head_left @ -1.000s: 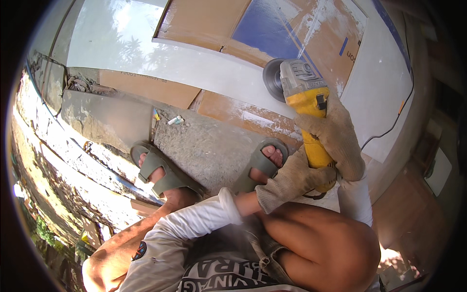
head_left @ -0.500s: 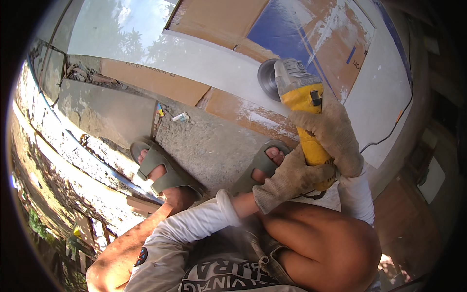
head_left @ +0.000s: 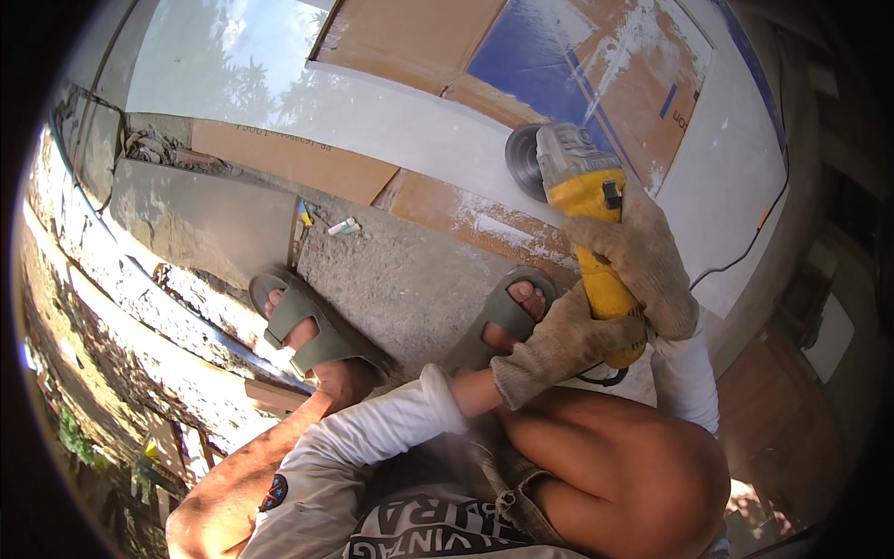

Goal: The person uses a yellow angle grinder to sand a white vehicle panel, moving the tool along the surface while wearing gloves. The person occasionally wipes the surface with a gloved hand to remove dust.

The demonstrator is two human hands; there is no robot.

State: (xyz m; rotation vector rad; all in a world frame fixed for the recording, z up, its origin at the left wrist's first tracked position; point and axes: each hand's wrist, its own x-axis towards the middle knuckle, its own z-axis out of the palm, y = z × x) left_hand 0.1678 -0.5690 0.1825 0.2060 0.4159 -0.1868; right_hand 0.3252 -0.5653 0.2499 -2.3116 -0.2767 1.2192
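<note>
As its rounded tail [head_left: 628, 356] is gripped by the closed, knit-gloved left hand [head_left: 563, 340], a yellow angle grinder [head_left: 608, 289] right of center in the frame is clasped mid-body by the curled, gloved right hand [head_left: 644, 252], its round gray disc [head_left: 527, 164] framed against a smooth white panel [head_left: 438, 126].

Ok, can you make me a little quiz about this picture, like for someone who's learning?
1. True or false: the left hand and the right hand both hold the yellow grinder.
2. Which hand is nearer the grinder's round disc? (a) left (b) right
3. Fill the gap: the feet wear grey-green ____.

Key:
1. True, both are wrapped around it.
2. (b), the right one grips further forward; the left is at the back end.
3. Sandals.
</note>
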